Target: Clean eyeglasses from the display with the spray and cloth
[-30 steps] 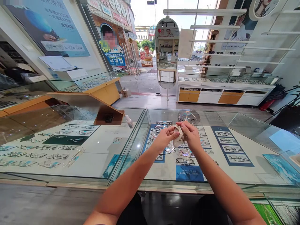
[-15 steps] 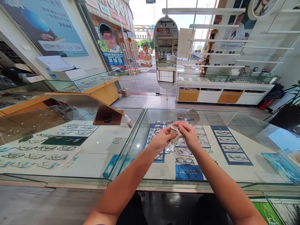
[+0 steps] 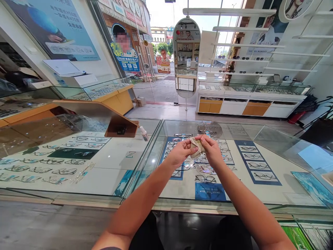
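Note:
Both of my hands meet above the right part of a glass display counter. My left hand (image 3: 182,151) is closed on a crumpled beige cloth (image 3: 195,152). From the other side, my right hand (image 3: 210,147) pinches at the cloth's right edge; whether something lies inside the folds cannot be made out. Below the hands, under the glass, are several eyeglass frames on blue-edged trays. Black-rimmed glasses (image 3: 205,178) lie just above a blue card (image 3: 210,191). A small white spray bottle (image 3: 144,133) stands on the counter to the left.
A brown wooden stand (image 3: 121,129) rises from the left counter, where several glasses lie in rows under glass. An oval mirror (image 3: 186,59) stands beyond the counter. Shelves with sunglasses (image 3: 239,58) and a white cabinet (image 3: 234,106) line the far right.
My fingers have shifted slightly on the cloth, which now looks spread a little wider between the hands. The whole view has moved slightly.

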Motion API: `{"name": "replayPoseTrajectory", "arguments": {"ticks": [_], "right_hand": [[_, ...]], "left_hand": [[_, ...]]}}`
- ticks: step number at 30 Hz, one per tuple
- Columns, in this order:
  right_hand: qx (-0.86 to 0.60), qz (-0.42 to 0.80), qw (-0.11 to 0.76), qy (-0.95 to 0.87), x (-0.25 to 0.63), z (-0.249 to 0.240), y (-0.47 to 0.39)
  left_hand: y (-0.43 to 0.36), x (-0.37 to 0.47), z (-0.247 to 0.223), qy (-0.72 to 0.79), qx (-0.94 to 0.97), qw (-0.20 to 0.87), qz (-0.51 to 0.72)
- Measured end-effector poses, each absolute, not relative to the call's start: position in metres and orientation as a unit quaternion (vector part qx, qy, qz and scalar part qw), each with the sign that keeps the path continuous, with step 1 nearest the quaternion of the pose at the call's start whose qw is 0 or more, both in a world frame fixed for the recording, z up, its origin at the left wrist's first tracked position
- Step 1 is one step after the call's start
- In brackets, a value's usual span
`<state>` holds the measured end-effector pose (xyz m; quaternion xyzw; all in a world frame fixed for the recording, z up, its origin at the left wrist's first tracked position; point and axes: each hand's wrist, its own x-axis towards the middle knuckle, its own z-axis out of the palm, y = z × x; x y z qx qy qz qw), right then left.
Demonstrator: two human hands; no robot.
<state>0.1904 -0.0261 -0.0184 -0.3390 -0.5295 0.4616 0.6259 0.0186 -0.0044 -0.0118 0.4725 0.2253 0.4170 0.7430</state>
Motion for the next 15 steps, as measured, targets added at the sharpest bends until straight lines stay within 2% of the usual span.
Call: {"name": "replayPoseTrajectory", "arguments": {"ticks": [5, 15], "right_hand": [[-0.329, 0.479, 0.634, -0.511, 0.189, -0.02, -0.026], [-0.335, 0.437, 0.636, -0.54, 0.176, -0.018, -0.031]], "left_hand": [[-0.008, 0.027, -0.016, 0.236, 0.475, 0.717, 0.452], [-0.017, 0.035, -0.015, 0.26, 0.502, 0.649, 0.508]]}}
